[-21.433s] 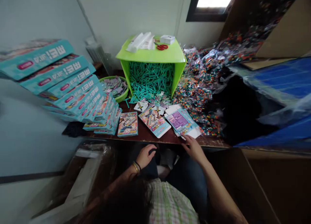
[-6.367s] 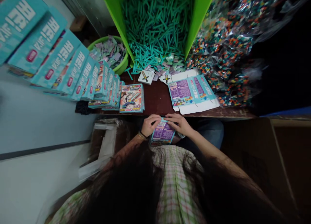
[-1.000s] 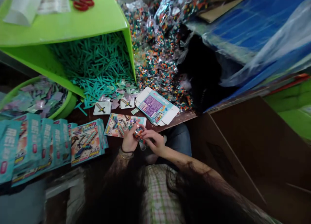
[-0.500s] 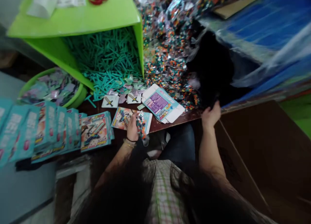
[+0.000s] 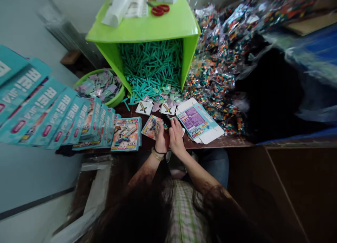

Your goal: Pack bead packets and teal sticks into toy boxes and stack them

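My left hand (image 5: 162, 142) and my right hand (image 5: 176, 137) are together at the table's front edge, fingers curled inward. Between their fingertips is a small black piece (image 5: 166, 121), its kind unclear. A clear bag of small beads, in my left hand a moment ago, is now mostly hidden by the fingers. Beneath the hands lies a printed flat box (image 5: 152, 126), partly covered. Just right of them rests an unfolded teal-and-purple box (image 5: 196, 120) with its white flaps out. Two stacks of sword-picture cards (image 5: 144, 107) sit behind the hands.
A green bin (image 5: 143, 28) on its side spills teal sticks, with red scissors (image 5: 160, 10) on top. Left are a green basket (image 5: 118, 99) of small packets and rows of teal boxes (image 5: 65, 113). Bead bags (image 5: 210, 81) and a black heap (image 5: 273, 95) fill the right.
My right hand has come from the black heap over to my left hand, and a black piece now shows between them. The view has swung left.
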Tool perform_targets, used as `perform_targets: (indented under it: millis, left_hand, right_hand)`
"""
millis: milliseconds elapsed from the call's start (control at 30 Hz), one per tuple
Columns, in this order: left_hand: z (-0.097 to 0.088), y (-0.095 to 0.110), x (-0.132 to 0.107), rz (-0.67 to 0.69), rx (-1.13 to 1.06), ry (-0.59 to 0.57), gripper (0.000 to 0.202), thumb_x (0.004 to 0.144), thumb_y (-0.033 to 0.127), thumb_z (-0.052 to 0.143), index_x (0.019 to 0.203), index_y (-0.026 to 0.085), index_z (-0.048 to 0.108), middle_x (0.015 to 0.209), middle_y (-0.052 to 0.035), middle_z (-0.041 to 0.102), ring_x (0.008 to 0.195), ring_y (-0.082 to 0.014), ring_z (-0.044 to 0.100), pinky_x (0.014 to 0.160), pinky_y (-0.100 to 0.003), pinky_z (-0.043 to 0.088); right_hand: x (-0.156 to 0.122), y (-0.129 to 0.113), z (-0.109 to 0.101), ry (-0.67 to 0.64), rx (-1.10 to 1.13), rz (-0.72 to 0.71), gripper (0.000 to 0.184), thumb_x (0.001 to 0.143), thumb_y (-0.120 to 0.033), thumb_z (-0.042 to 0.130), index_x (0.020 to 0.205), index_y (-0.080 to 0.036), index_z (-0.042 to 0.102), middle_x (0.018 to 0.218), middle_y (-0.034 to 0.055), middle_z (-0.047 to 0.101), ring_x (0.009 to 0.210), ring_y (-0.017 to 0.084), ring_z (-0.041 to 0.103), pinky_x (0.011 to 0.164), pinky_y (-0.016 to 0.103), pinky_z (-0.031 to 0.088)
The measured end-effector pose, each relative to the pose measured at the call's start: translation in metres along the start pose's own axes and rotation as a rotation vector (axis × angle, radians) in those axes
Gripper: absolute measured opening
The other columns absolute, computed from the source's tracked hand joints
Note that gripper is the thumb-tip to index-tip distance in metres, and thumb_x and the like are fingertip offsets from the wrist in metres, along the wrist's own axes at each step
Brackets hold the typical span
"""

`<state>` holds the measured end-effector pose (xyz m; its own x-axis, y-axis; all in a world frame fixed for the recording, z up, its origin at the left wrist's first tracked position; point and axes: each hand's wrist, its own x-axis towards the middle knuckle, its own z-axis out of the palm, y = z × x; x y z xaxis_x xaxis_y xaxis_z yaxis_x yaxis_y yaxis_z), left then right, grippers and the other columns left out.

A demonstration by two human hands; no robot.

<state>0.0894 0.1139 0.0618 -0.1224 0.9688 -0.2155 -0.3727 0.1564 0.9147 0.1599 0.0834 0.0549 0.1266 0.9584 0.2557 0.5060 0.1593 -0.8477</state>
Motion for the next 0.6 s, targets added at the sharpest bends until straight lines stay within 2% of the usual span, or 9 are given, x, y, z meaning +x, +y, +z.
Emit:
perform_targets:
  millis: [67,167,233,300,367,467,533,600]
  left_hand:
    - [-0.008,0.007,-0.002,-0.003,-0.021,0.007,0.031,0.085,0.046,0.078,0.107,0.025,0.074,0.122,-0.0080,0.076,0.129,-0.0268,0.066,0.110,-0.043,0.053]
    - [-0.021,0.016,0.003,-0.027,-0.080,0.170,0.025,0.080,0.037,0.080,0.100,0.023,0.075,0.115,-0.0064,0.078,0.126,-0.0257,0.067,0.110,-0.040,0.052]
    - [-0.031,0.021,0.010,-0.080,-0.128,0.298,0.019,0.081,0.035,0.077,0.092,0.020,0.075,0.106,-0.0060,0.079,0.119,-0.0243,0.069,0.108,-0.037,0.053]
    - [-0.040,0.023,0.014,-0.149,-0.167,0.349,0.017,0.080,0.033,0.077,0.089,0.019,0.075,0.099,-0.0046,0.080,0.114,-0.0226,0.071,0.105,-0.035,0.054]
    - [-0.047,0.023,0.011,-0.222,-0.215,0.325,0.018,0.077,0.032,0.079,0.089,0.018,0.076,0.093,-0.0034,0.080,0.107,-0.0219,0.073,0.100,-0.033,0.056]
    - [-0.052,0.018,-0.006,-0.364,-0.289,0.223,0.023,0.076,0.033,0.081,0.091,0.015,0.078,0.088,-0.0060,0.080,0.098,-0.0246,0.076,0.090,-0.034,0.060]
    - [-0.053,0.015,-0.019,-0.467,-0.305,0.157,0.026,0.077,0.035,0.081,0.090,0.012,0.078,0.086,-0.0097,0.080,0.092,-0.0270,0.077,0.084,-0.036,0.061]
    - [-0.054,0.014,-0.030,-0.537,-0.302,0.118,0.029,0.078,0.038,0.082,0.088,0.010,0.078,0.083,-0.0120,0.079,0.084,-0.0276,0.077,0.077,-0.036,0.062]
  right_hand:
    - [0.001,0.004,0.003,-0.063,0.074,-0.036,0.058,0.105,-0.034,0.038,0.162,-0.024,0.042,0.167,0.0114,0.040,0.158,0.026,0.032,0.128,0.057,0.028]
    - [0.020,0.012,-0.005,-0.250,0.185,-0.187,0.053,0.101,-0.027,0.043,0.151,-0.026,0.058,0.155,0.0092,0.056,0.148,0.025,0.048,0.124,0.051,0.037]
    - [0.055,0.016,-0.008,-0.335,0.210,-0.259,0.046,0.100,-0.024,0.044,0.138,-0.027,0.070,0.140,0.0071,0.068,0.133,0.023,0.062,0.116,0.045,0.046]
    - [0.108,0.019,-0.007,-0.333,0.113,-0.271,0.041,0.099,-0.021,0.046,0.129,-0.024,0.074,0.130,0.0074,0.074,0.123,0.023,0.067,0.110,0.041,0.050]
    - [0.169,0.018,-0.001,-0.298,-0.126,-0.217,0.040,0.099,-0.017,0.047,0.128,-0.019,0.074,0.133,0.0109,0.072,0.125,0.024,0.065,0.111,0.038,0.048]
    - [0.250,0.013,0.011,-0.274,-0.483,-0.066,0.042,0.102,-0.016,0.046,0.136,-0.017,0.070,0.143,0.0150,0.065,0.133,0.026,0.059,0.114,0.035,0.044]
    - [0.286,0.009,0.016,-0.255,-0.573,0.022,0.041,0.104,-0.020,0.046,0.137,-0.015,0.069,0.140,0.0191,0.066,0.134,0.030,0.059,0.114,0.040,0.042]
    - [0.309,0.007,0.021,-0.247,-0.583,0.103,0.037,0.103,-0.020,0.048,0.128,-0.009,0.073,0.128,0.0250,0.071,0.128,0.035,0.063,0.110,0.045,0.045]
